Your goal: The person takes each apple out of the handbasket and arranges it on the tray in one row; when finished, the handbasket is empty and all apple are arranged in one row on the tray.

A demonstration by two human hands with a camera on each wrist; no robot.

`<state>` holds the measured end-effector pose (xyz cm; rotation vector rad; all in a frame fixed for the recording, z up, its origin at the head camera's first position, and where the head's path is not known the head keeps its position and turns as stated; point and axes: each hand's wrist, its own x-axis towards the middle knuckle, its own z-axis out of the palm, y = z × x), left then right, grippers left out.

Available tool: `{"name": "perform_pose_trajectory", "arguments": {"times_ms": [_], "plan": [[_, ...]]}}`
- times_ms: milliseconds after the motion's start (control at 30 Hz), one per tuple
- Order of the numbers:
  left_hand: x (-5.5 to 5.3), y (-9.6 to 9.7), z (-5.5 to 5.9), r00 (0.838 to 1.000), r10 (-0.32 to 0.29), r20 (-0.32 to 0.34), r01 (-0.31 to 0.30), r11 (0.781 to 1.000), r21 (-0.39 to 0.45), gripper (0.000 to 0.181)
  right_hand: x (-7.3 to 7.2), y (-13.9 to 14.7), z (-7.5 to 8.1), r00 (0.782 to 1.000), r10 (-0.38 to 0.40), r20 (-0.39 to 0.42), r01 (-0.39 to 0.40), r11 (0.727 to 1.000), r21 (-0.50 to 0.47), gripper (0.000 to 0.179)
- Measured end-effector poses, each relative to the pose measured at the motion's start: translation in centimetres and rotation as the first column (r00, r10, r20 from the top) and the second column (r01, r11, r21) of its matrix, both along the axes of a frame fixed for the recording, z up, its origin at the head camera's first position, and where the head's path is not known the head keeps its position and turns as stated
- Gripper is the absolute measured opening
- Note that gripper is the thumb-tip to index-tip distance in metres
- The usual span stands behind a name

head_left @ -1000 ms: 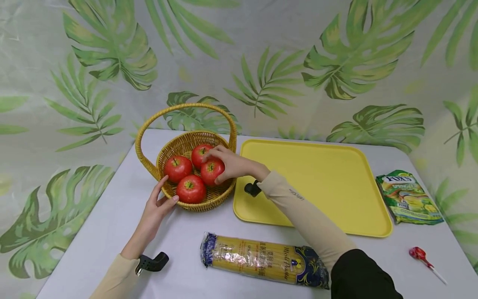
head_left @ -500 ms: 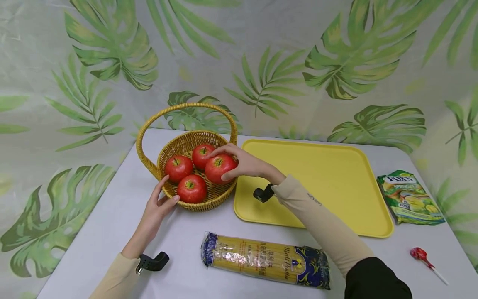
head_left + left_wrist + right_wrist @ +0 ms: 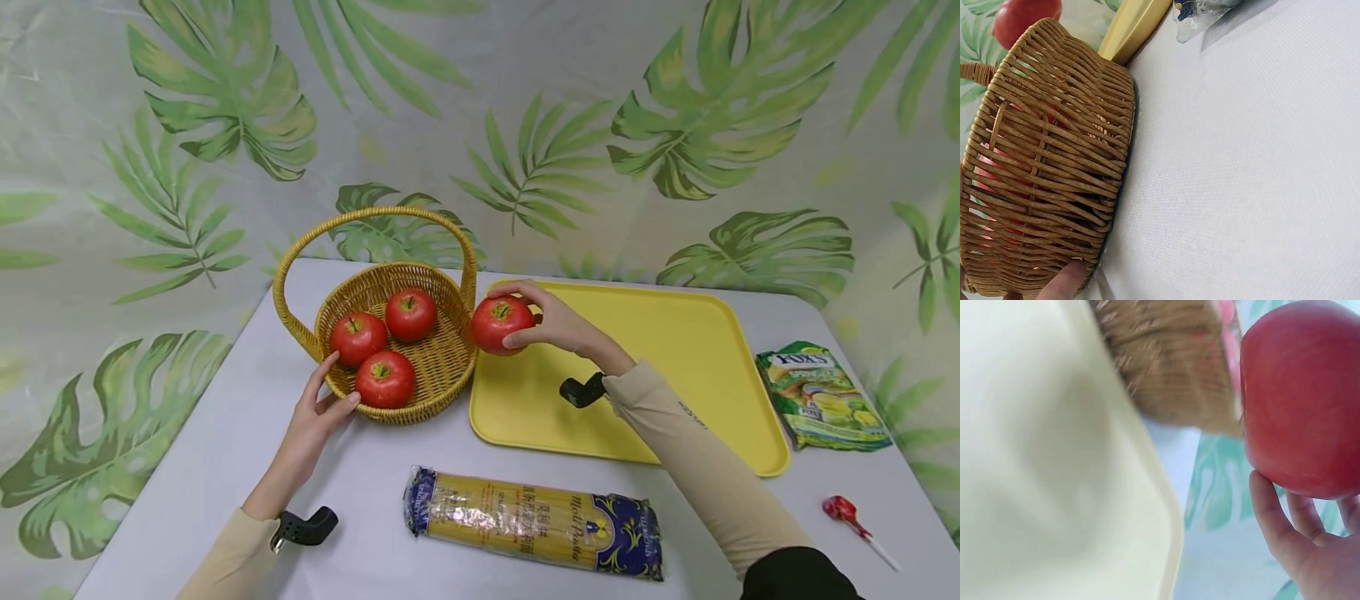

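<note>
The right hand (image 3: 551, 321) grasps an apple (image 3: 501, 325), fingers curled over its far side and thumb on its near side, so the fruit sits at the fingertips, to the left of the palm. The apple is raised above the left edge of the yellow tray (image 3: 675, 342), just beside the basket (image 3: 435, 362). Inside the basket lie three other apples (image 3: 385, 380), near one another. The left hand (image 3: 318, 412) is spread, its thumb and a fingertip touching the basket's near left side. Nearer on the bench (image 3: 360, 492) lies the pasta (image 3: 532, 525); right of the tray are a sweets bag (image 3: 821, 396) and a lollipop (image 3: 843, 510)
</note>
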<state>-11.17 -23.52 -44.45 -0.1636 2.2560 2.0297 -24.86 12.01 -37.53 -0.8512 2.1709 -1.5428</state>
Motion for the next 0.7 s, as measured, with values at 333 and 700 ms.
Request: {"name": "perform_pose_trajectory", "arguments": {"times_ms": [333, 700], "plan": [[0.0, -0.1, -0.2, 1.000, 0.000, -0.004, 0.001, 1.000, 0.017, 0.073, -1.1, 3.0, -2.8, 0.986, -0.163, 0.020, 0.162, 0.985, 0.052, 0.063], [0.1, 0.0, 0.0, 1.000, -0.002, -0.006, 0.002, 1.000, 0.006, 0.073, 0.0, 1.8, -3.3, 0.990, -0.136, 0.046, 0.132, 0.988, 0.080, 0.064]]}}
